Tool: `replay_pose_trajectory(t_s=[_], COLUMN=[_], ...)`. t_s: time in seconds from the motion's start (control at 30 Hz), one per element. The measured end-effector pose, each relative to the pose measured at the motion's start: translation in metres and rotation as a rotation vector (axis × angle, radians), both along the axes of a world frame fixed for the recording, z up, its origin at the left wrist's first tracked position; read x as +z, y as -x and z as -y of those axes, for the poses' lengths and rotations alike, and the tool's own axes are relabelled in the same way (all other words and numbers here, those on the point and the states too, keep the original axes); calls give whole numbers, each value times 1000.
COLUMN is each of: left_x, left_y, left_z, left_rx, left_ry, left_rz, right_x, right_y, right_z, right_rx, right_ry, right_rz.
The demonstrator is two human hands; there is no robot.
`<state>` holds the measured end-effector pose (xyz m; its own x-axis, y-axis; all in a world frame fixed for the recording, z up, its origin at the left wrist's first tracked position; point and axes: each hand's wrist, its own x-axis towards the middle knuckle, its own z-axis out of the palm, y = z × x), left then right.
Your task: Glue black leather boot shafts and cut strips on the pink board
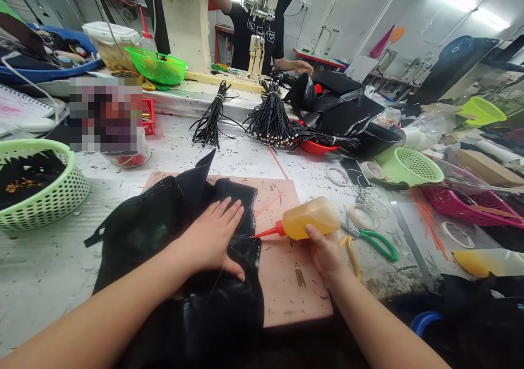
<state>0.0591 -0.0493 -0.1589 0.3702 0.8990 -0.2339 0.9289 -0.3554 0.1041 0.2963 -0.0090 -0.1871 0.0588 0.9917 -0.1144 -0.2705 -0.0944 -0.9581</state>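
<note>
Black material point(139, 232) beneath flat left grip point(215, 235), right grip point(327, 253) round bottle point(309, 216)

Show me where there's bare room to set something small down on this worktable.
Fairly bare, though speckled: tabletop between the left green basket, the black piece and the left forearm; pink board between the black piece and the right hand. Crowded: the right side, with green-handled scissors, right green basket and magenta basket.

The left hand point(213, 235) lies flat, its thumb point(234, 267) spread apart; the right hand point(325, 251) is curled in a grip; both forearms point(118, 298) are bare.
</note>
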Motion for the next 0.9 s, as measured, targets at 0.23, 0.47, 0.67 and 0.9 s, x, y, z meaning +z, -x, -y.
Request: replay_pose_trajectory(t_s=[0.23, 0.47, 0.67, 0.9], left_x=[-2, -1, -4, -1], left_y=[0, -1, -1, -3], left_z=[0, 0, -1, -1], left_rx=[-6, -11, -21, -24], left_ry=[-29, -31, -42, -30], left_rz=[12, -4, -9, -19], right_x=[-1, -3, -4, -6], right_y=[-1, -5, -10, -14], right_z=[7, 18, 26, 37], right_rx=[-21, -28, -19, 17], right_ry=[-42, -110, -96, -94], right_rz=[11, 39, 38, 75])
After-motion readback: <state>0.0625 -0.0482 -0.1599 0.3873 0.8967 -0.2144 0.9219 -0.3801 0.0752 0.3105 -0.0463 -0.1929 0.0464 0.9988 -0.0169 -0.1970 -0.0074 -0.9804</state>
